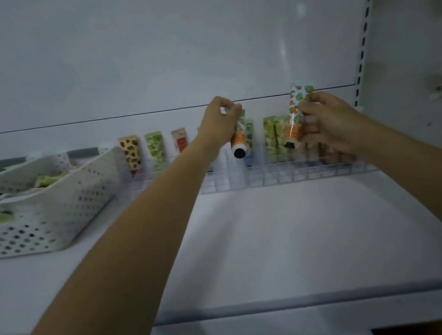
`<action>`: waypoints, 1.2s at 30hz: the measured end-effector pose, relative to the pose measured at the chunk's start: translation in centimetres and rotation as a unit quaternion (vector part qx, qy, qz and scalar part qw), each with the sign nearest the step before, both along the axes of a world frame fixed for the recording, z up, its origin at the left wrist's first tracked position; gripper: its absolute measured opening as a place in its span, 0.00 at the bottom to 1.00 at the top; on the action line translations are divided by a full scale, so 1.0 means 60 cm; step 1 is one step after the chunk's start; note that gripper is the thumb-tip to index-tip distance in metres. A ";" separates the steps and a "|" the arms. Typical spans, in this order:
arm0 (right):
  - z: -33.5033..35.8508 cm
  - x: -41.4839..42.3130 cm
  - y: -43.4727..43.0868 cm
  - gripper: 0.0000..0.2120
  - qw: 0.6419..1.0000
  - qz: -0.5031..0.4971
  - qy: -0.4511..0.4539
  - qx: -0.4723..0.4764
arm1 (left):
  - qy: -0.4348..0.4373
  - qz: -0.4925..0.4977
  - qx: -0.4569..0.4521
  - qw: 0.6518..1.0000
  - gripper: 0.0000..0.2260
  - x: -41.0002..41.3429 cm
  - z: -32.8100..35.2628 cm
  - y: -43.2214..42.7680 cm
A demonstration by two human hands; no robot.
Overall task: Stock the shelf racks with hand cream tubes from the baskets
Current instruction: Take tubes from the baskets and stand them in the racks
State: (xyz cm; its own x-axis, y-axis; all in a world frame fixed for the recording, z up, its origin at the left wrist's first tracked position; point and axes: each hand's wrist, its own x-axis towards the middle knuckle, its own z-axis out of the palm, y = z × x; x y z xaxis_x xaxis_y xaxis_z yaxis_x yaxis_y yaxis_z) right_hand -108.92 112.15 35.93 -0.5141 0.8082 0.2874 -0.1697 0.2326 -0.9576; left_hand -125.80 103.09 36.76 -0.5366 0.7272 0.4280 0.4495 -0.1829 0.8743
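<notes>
A glossy orange tube (pixel 239 138) was pinched by its flat crimped end in the left hand (pixel 220 124), a second tube (pixel 296 108) gripped in the right hand (pixel 328 123), both above the wire rack (pixel 271 179).

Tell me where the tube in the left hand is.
Head view, centre: the orange tube hangs cap-down from the left hand, above the wire rack, left of the second tube.

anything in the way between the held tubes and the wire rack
Nothing visible does. The left tube and right tube, held by the left hand and right hand, hang cap-down above the wire rack; standing tubes fill some slots.
</notes>
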 end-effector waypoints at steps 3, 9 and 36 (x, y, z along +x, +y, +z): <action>-0.014 0.032 0.043 0.02 0.997 -0.072 0.006 0.032 | -0.062 0.002 -0.010 0.998 0.06 0.042 -0.026 0.039; -0.039 0.048 0.097 0.15 0.972 -0.186 -0.012 0.146 | -0.128 -0.009 -0.029 0.991 0.09 0.104 -0.065 0.079; -0.101 0.108 0.121 0.25 0.918 -0.103 -0.195 0.330 | -0.078 -0.017 -0.021 0.997 0.15 0.100 -0.122 0.089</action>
